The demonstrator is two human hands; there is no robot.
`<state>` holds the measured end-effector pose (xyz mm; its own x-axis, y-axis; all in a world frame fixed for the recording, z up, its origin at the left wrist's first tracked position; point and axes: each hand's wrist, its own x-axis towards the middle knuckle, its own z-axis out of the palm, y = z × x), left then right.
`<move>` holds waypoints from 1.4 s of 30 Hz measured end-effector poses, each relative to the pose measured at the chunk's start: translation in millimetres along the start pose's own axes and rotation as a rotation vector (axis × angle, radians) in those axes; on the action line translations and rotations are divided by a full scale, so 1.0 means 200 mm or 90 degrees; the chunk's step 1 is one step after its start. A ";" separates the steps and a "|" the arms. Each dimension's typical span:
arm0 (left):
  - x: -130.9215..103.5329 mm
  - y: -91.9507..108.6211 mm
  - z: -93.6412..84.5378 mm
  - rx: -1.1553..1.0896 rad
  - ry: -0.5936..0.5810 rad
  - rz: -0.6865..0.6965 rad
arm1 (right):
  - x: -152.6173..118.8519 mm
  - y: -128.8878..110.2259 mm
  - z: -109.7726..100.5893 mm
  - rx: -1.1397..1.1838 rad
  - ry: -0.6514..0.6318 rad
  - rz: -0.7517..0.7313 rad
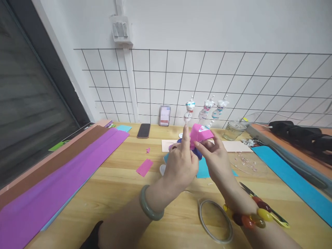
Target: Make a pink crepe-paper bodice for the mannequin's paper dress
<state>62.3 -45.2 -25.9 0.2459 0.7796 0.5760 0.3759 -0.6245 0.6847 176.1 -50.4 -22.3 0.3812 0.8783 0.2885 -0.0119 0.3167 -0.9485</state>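
Pink crepe paper [195, 135] wraps round a small white and blue dress-form figure [206, 127] in front of me, its top showing above the paper. My right hand [216, 155] pinches the paper's near edge between thumb and fingers. My left hand [181, 160] is closed at the paper's left side, its index finger pointing up. Beneath the paper shows a dark blue piece [198, 154], partly hidden by both hands. Blue paper [203, 169] lies on the table under the hands. A pink paper scrap [144, 167] lies to the left.
Several finished-looking dress-form figures [190, 110] stand at the back. Long crepe sheets [85, 173] lie left, a blue strip [290, 173] right. Scissors [264, 204], a wire coil [215, 221], a dark phone [144, 130] and a glass jar [234, 130] rest on the table.
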 end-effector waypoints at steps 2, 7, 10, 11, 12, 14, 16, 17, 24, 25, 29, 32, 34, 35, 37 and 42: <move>-0.01 0.00 0.00 -0.025 -0.001 0.002 | 0.01 0.01 0.00 -0.001 0.020 0.006; 0.01 0.00 -0.03 -0.070 0.009 0.002 | 0.03 0.05 -0.02 0.002 0.043 0.005; 0.05 -0.01 -0.08 -0.081 0.065 0.003 | 0.03 0.06 -0.03 0.029 0.030 0.016; 0.07 -0.02 -0.11 -0.077 0.081 0.000 | 0.03 0.06 -0.04 0.042 0.022 0.021; 0.08 -0.03 -0.13 -0.076 0.086 -0.006 | 0.03 0.05 -0.04 0.055 0.011 0.025; 0.12 -0.06 -0.17 -0.094 0.059 -0.027 | 0.03 0.04 -0.04 0.078 -0.017 0.032; 0.14 -0.08 -0.20 -0.144 0.006 -0.052 | 0.03 0.01 -0.04 0.086 -0.050 0.033; 0.15 -0.09 -0.22 -0.175 -0.021 -0.058 | 0.04 0.00 -0.04 0.083 -0.068 0.031; 0.17 -0.16 -0.25 -0.339 -0.144 -0.049 | 0.08 -0.07 -0.03 0.001 -0.216 -0.026; 0.17 -0.16 -0.25 -0.368 -0.157 -0.056 | 0.09 -0.07 -0.03 -0.006 -0.247 -0.036; 0.17 -0.20 -0.24 -0.433 -0.190 -0.088 | 0.11 -0.04 -0.02 -0.036 -0.331 -0.065; 0.18 -0.21 -0.24 -0.426 -0.193 -0.085 | 0.11 -0.02 -0.02 -0.029 -0.343 -0.071; 0.19 -0.21 -0.25 -0.420 -0.201 -0.064 | 0.12 -0.01 -0.01 -0.011 -0.345 -0.077; 0.19 -0.21 -0.25 -0.415 -0.203 -0.053 | 0.12 -0.01 -0.01 -0.005 -0.346 -0.083; 0.20 -0.20 -0.26 -0.401 -0.205 -0.038 | 0.12 0.00 -0.01 0.000 -0.343 -0.092; 0.20 -0.20 -0.26 -0.387 -0.203 -0.042 | 0.12 0.02 0.00 0.017 -0.329 -0.085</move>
<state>9.7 8.4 -7.0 0.5253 0.7349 0.4289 -0.1454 -0.4192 0.8962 185.1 -28.7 -19.4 -0.1244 0.8893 0.4402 -0.0206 0.4412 -0.8972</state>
